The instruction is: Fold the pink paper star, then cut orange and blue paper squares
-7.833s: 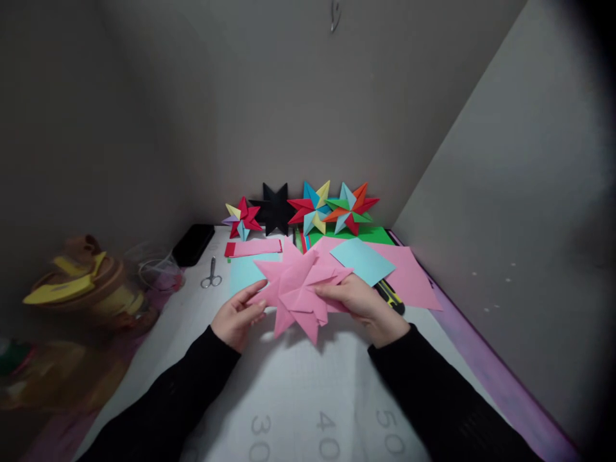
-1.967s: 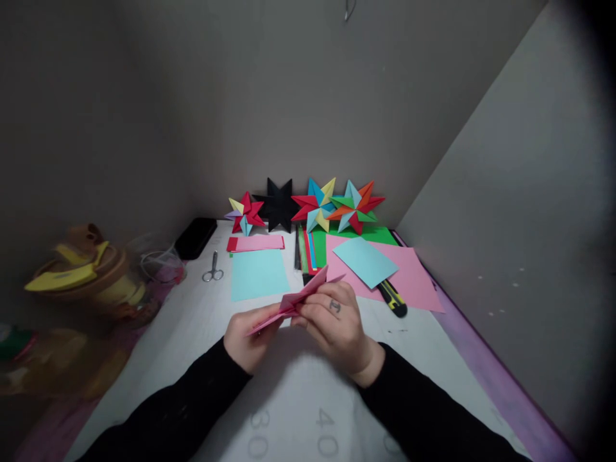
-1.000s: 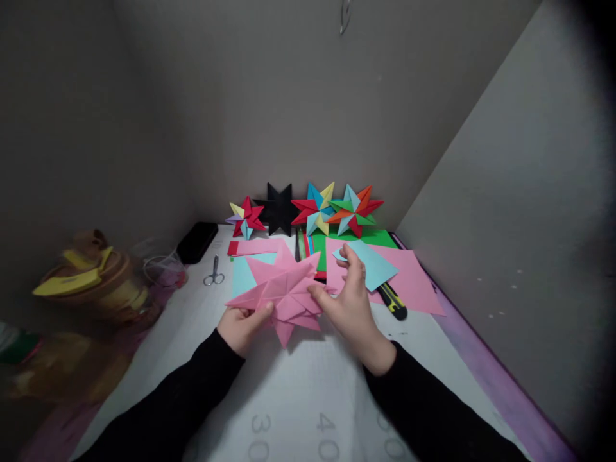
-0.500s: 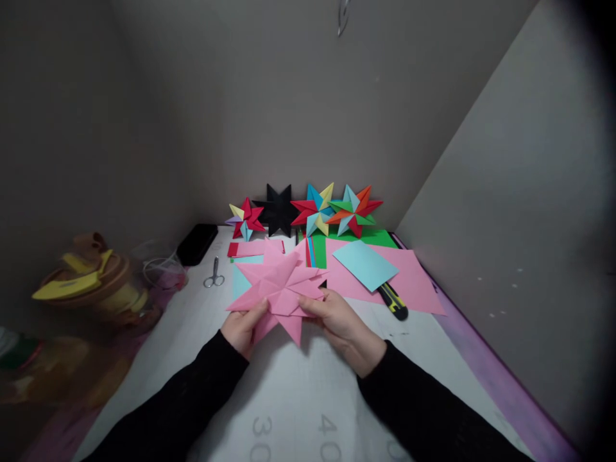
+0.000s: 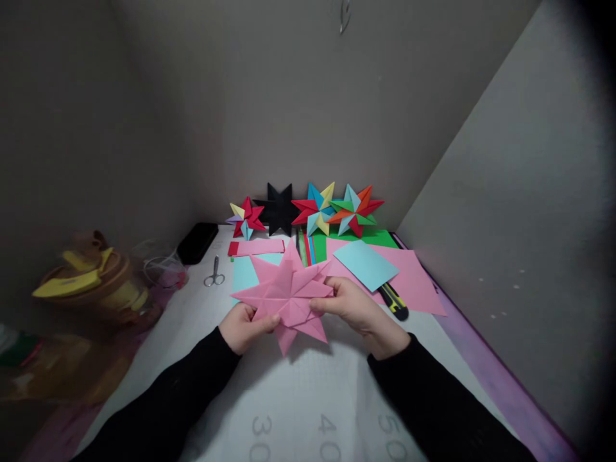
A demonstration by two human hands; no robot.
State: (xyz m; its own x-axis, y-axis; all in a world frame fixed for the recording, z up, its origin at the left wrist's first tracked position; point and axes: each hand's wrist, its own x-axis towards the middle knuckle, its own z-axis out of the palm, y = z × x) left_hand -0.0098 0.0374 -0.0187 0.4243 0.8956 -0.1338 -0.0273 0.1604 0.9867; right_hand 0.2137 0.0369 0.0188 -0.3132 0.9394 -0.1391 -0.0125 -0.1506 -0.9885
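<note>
Grey walls [image 5: 231, 109] close in around a white-covered bench [image 5: 298, 398], its near part printed with large grey numerals. Over the middle of it, the left grip [image 5: 244, 327] pinches the pink folded-paper star [image 5: 289, 292] at its lower left, thumb on the front face and fingers mostly hidden behind. Opposite, the right grip [image 5: 359, 314] pinches the star's right side, thumb likewise in front. Held between the two, the star faces the camera, its points spread all round.

Just behind it, partly covered, lies a light-blue square [image 5: 244, 276], with a red-ended pink strip [image 5: 257, 248] beyond. To the left are small scissors [image 5: 214, 274]; to the right, a light-blue sheet [image 5: 366, 264] overlaps a large pink sheet [image 5: 418, 276], and a yellow-and-black cutter [image 5: 394, 303] pokes out from under the blue one. Farther back, four finished stars stand in a row by the wall: a small, mostly red star [image 5: 248, 218], a black star [image 5: 279, 210] and two multicoloured stars [image 5: 355, 212]. A brown pot [image 5: 115, 273] sits far left, blurred.
</note>
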